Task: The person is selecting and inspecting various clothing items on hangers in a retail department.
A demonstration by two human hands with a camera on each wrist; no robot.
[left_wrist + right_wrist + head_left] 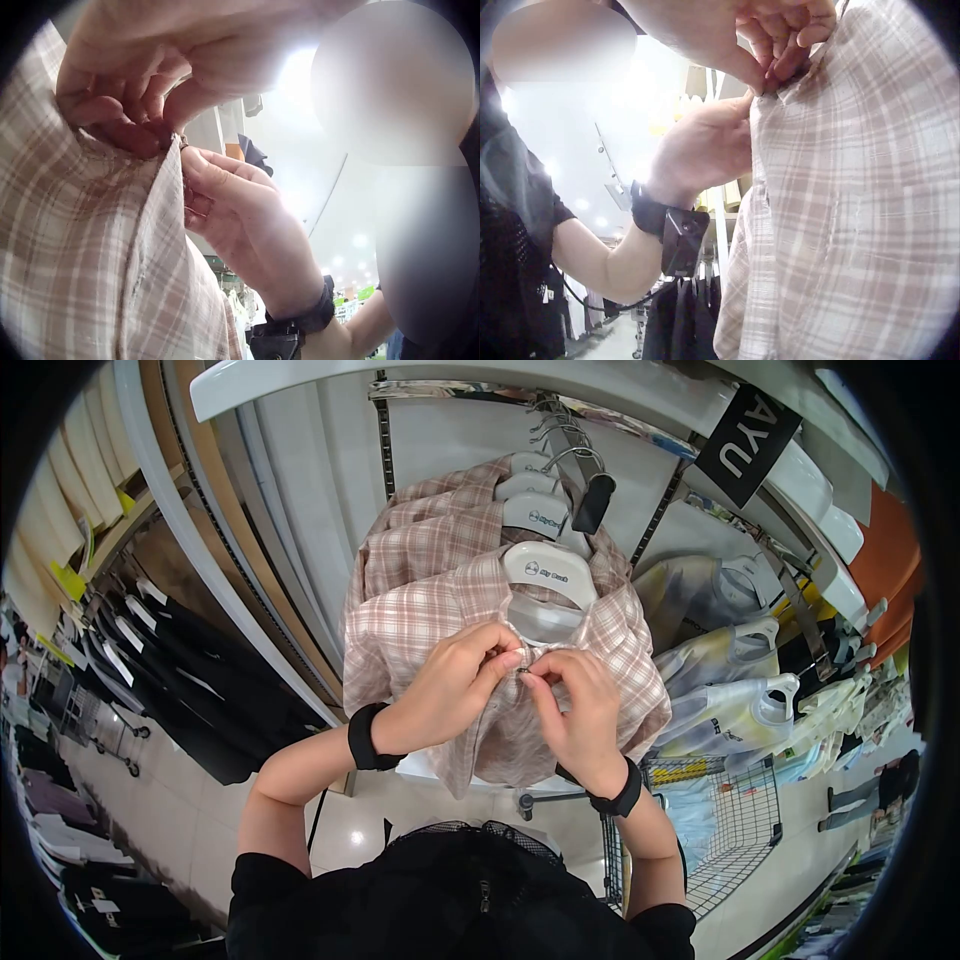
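Note:
A pink and white plaid shirt (400, 625) hangs on a white hanger (545, 570) at the front of a row of similar shirts. Just below the hanger's neck, my left hand (450, 685) pinches the front edge of the shirt near the collar. My right hand (585, 710) pinches the opposite edge, its fingertips nearly meeting the left ones. In the left wrist view the cloth (90, 247) bunches under the fingers of both hands. The right wrist view has the shirt front (855, 195) hanging below the pinched spot. Any button there is hidden by the fingers.
Dark clothes (180, 680) hang on the left. Tie-dye shirts (730, 715) hang on the right, above a wire cart (735, 830) holding light blue cloth. A black tag (594, 503) dangles by the hanger hooks. A person (880, 790) stands at the far right.

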